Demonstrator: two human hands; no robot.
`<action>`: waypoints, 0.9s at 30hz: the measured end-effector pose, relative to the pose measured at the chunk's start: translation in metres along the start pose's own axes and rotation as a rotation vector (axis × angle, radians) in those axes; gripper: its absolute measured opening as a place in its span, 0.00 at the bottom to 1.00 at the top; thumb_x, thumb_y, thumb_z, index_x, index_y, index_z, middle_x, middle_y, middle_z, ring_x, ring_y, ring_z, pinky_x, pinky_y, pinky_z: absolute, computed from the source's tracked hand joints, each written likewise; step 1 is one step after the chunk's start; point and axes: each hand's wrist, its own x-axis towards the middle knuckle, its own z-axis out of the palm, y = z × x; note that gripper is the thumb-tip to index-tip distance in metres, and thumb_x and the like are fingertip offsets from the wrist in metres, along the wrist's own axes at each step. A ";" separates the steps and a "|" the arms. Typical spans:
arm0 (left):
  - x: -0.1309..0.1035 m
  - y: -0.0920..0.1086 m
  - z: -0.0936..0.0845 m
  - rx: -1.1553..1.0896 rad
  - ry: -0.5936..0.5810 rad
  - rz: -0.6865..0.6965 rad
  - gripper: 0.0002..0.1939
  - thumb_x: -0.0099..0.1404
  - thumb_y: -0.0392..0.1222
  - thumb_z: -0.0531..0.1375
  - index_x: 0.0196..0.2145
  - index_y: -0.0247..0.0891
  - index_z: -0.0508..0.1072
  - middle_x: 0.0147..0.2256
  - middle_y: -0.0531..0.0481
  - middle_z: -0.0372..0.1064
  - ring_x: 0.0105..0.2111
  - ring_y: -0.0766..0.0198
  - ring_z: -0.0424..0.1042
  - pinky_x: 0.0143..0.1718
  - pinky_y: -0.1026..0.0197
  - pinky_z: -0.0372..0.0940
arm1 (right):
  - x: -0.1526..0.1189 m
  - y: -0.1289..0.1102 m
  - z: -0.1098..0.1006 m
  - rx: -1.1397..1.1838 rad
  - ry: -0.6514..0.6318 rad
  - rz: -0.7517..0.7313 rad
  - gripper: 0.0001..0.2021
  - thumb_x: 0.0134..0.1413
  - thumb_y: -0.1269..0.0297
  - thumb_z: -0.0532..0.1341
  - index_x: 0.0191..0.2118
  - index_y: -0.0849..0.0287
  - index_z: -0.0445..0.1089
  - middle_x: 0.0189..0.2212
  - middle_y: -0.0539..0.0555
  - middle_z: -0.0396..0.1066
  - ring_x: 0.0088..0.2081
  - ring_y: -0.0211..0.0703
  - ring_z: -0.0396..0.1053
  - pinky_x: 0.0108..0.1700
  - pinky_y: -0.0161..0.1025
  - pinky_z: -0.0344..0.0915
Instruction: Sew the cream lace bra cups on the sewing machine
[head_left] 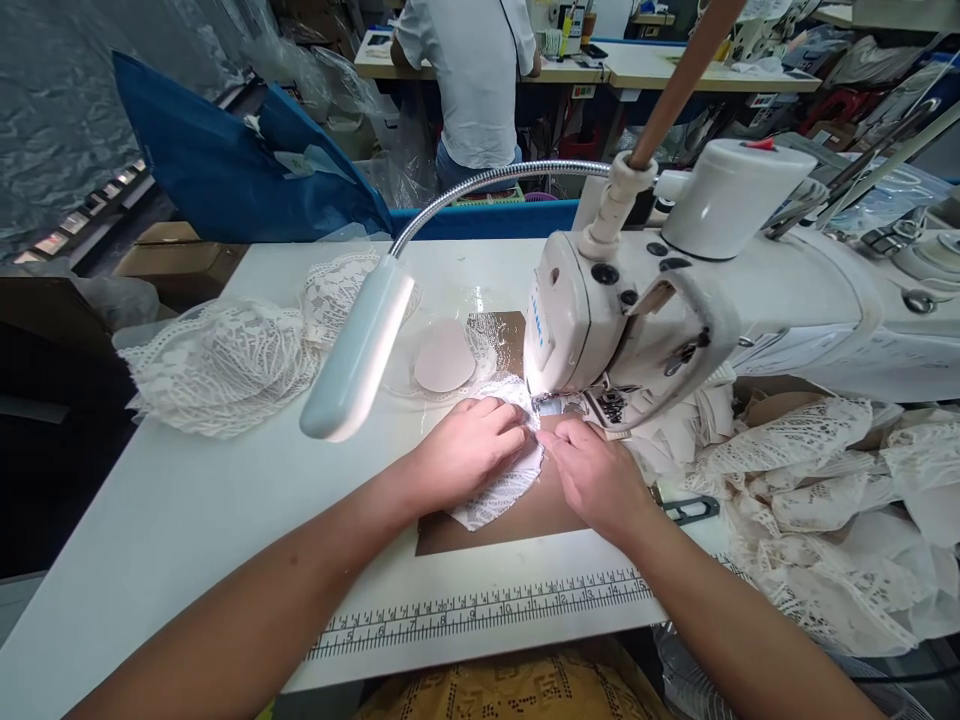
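A white lace piece [506,497] lies on the brown plate of the sewing machine [574,310], its upper right edge by the needle area. My left hand [474,447] rests on the lace with its fingers lying flat and slightly bent. On the other side of the needle area, my right hand [592,470] is closed, its thumb and index finger together at the lace's right edge. Whatever sits between those fingertips is too small to make out. Behind my left hand is a pale round piece [444,356] on clear plastic.
Lace stacks [225,365] lie at the left, and a lace heap [840,510] is at the right. A lamp [360,350] hangs over the table [337,510]. Small snips [691,510] lie beside my right wrist. A person [476,80] sits beyond.
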 end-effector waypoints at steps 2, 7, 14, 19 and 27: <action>-0.001 -0.001 0.000 0.002 -0.001 -0.003 0.12 0.71 0.37 0.51 0.47 0.37 0.72 0.46 0.43 0.68 0.40 0.56 0.65 0.38 0.55 0.61 | 0.000 0.000 0.000 -0.002 0.002 -0.002 0.18 0.55 0.77 0.52 0.45 0.59 0.75 0.29 0.54 0.70 0.29 0.41 0.61 0.28 0.37 0.52; 0.000 -0.003 0.002 -0.001 0.018 0.030 0.12 0.70 0.36 0.51 0.46 0.36 0.71 0.50 0.44 0.67 0.42 0.56 0.64 0.39 0.55 0.60 | 0.001 0.000 0.001 -0.019 0.004 -0.009 0.18 0.56 0.77 0.52 0.47 0.60 0.74 0.28 0.54 0.70 0.29 0.42 0.63 0.28 0.37 0.53; 0.004 -0.010 0.004 0.001 0.109 0.033 0.12 0.72 0.38 0.50 0.46 0.37 0.72 0.54 0.45 0.68 0.40 0.57 0.65 0.39 0.55 0.60 | 0.005 -0.001 0.004 -0.050 -0.010 0.030 0.20 0.57 0.77 0.52 0.52 0.61 0.72 0.29 0.55 0.72 0.30 0.42 0.65 0.30 0.37 0.56; 0.004 -0.015 0.004 -0.005 0.140 0.071 0.15 0.71 0.35 0.50 0.52 0.37 0.70 0.54 0.45 0.68 0.45 0.54 0.65 0.41 0.54 0.59 | 0.004 0.001 0.005 0.005 -0.034 0.063 0.21 0.57 0.76 0.52 0.52 0.58 0.72 0.31 0.54 0.73 0.31 0.41 0.66 0.29 0.35 0.57; 0.005 -0.019 0.002 -0.030 0.147 0.020 0.16 0.71 0.37 0.49 0.51 0.36 0.71 0.49 0.43 0.71 0.44 0.55 0.65 0.40 0.56 0.60 | 0.004 0.005 0.007 0.068 -0.075 0.102 0.22 0.57 0.75 0.51 0.53 0.56 0.71 0.35 0.55 0.74 0.38 0.42 0.68 0.38 0.35 0.62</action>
